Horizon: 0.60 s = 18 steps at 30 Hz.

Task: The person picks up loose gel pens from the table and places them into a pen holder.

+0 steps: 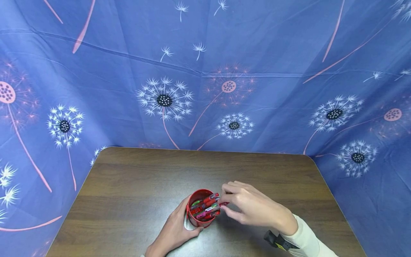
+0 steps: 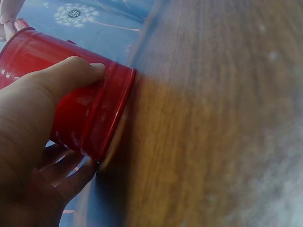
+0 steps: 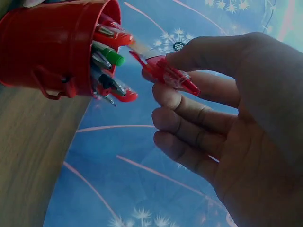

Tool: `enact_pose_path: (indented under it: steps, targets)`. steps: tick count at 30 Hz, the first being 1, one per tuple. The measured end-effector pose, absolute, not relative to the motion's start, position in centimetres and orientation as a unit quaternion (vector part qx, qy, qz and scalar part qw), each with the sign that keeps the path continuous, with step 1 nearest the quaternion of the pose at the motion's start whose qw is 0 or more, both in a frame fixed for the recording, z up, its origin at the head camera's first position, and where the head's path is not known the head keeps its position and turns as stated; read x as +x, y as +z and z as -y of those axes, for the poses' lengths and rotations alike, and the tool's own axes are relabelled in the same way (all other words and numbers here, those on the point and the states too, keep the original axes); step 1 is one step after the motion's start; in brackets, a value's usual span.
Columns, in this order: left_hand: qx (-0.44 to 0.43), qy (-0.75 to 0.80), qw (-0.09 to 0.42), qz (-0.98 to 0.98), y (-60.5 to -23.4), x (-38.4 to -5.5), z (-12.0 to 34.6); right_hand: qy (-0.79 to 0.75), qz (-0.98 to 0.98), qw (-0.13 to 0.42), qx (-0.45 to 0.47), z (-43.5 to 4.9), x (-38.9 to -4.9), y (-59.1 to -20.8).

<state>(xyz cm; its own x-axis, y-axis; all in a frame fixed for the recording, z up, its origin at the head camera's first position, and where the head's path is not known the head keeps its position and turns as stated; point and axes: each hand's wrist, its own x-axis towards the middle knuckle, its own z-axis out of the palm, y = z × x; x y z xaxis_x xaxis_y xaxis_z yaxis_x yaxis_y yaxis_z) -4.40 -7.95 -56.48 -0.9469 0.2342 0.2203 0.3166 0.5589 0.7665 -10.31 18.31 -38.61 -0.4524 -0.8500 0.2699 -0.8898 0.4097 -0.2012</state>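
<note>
A red metal bucket (image 1: 200, 223) with a small side handle (image 3: 49, 90) stands on the table, packed with several pens (image 1: 207, 207), some red, one green. My left hand (image 1: 174, 228) grips the bucket from the left, thumb across its near wall and fingers round the far side, as the left wrist view shows. At the bucket's right rim my right hand (image 1: 248, 205) pinches a red pen (image 3: 173, 75) by its clip end between thumb and index finger. The other end of this pen is still among the pens inside the bucket. The remaining right fingers are loosely bent.
The brown wooden table (image 1: 138, 178) has rounded far corners. A blue cloth (image 1: 199, 107) printed with dandelions hangs behind it and along both sides. A dark strap with a device (image 1: 279, 242) sits on the right wrist by a white sleeve (image 1: 309, 239).
</note>
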Motion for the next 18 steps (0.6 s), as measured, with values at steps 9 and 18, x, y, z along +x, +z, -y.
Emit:
enact_pose_path:
  steps: [9,18]
  targets:
    - [-0.148,-0.452,0.025,0.879,-56.2,-4.5,8.0,0.087,0.835,0.105,0.533,-16.7,-9.4,-39.7]
    - [-0.148,-0.452,0.026,0.879,-56.3,-4.3,7.9,0.084,0.842,0.127,0.518,-15.7,-8.6,-41.2]
